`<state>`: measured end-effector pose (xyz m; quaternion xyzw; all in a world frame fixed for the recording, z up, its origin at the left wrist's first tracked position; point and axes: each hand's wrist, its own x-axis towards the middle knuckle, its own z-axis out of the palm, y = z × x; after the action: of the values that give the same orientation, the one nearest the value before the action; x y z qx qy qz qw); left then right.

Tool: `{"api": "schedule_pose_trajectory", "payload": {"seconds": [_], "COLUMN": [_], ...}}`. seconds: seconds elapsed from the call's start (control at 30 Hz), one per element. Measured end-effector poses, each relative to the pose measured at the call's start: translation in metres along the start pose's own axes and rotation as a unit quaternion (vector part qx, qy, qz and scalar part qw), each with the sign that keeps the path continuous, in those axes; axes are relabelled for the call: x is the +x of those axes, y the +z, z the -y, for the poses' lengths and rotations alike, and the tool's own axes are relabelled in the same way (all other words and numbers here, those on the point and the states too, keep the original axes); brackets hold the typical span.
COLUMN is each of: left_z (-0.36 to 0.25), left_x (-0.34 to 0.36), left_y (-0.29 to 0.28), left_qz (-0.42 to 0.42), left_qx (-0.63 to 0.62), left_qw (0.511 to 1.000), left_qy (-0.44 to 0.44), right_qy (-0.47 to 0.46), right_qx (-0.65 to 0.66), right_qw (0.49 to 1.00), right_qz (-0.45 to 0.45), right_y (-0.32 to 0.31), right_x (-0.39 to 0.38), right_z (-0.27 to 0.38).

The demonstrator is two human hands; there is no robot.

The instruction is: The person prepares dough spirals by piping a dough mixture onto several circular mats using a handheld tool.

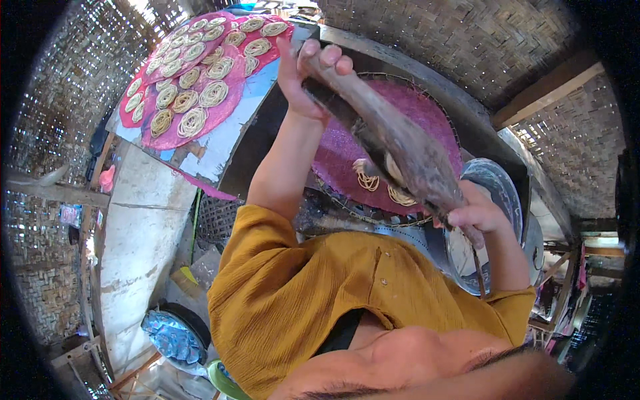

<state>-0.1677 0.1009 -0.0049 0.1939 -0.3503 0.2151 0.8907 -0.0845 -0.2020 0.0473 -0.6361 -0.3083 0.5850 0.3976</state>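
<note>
A long, worn grey-brown wooden tool slants across in front of me, with a darker piece along its underside. My left hand is closed round its upper left end, fingertips curled over the top. The lower right end is gripped by my right hand, thumb lying along the wood. Under the tool is a round woven tray lined with purple-pink mesh. A looped bundle of pale, noodle-like strands lies on it. Another strand coil is partly hidden by the tool.
Many flat strand coils cover pink mesh on a board at the far left. Metal basins stand by my right arm. A tub with blue plastic sits at lower left. Woven bamboo walls enclose the place.
</note>
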Motion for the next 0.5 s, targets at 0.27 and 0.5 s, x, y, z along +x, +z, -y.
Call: {"api": "schedule_pose_trajectory", "payload": {"seconds": [0.27, 0.5], "left_z": [0.017, -0.009], "left_x": [0.001, 0.002], "left_y": [0.010, 0.023], "left_qz": [0.053, 0.059], "left_qx": [-0.012, -0.054], "left_qw": [0.998, 0.997], "left_qy": [0.012, -0.002], "right_qy": [-0.015, -0.033], "right_qx": [-0.081, -0.078], "right_qw": [0.996, 0.996], "right_qz": [-0.035, -0.030], "right_y": [-0.011, -0.002], "right_x": [-0.023, -0.007], "right_z": [0.018, 0.015]}}
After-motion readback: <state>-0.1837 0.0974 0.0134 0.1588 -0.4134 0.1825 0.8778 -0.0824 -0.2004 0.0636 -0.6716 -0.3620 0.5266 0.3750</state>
